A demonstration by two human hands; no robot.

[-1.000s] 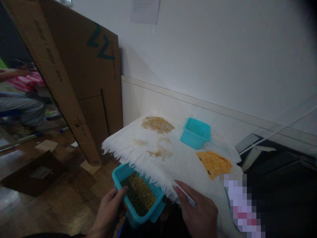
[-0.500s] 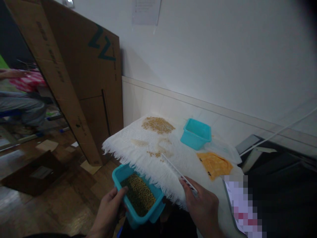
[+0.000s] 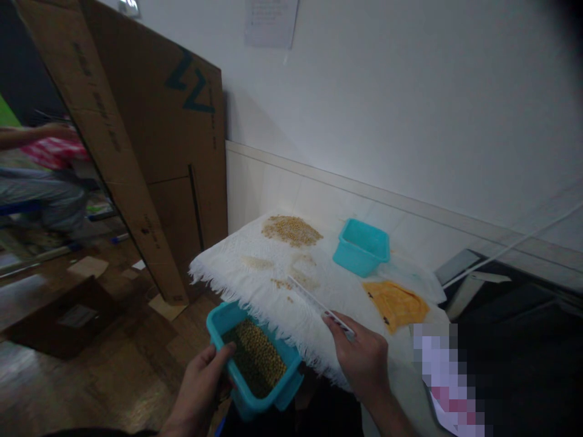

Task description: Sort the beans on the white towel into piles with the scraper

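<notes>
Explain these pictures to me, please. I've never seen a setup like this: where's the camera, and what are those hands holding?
There's no machine here, only bare hands. Every picture comes from one head-worn camera, looking forward and down.

The left hand grips an open, rectangular turquoise plastic box containing round yellow beans, beside a darker greenish patch I can't make out. The right hand holds a thin, flat white strip, its tip near a few scattered tan beans. Those lie on a white fringed cloth with a larger tan bean heap. Further right are a second turquoise box and an orange piece of fabric.
</notes>
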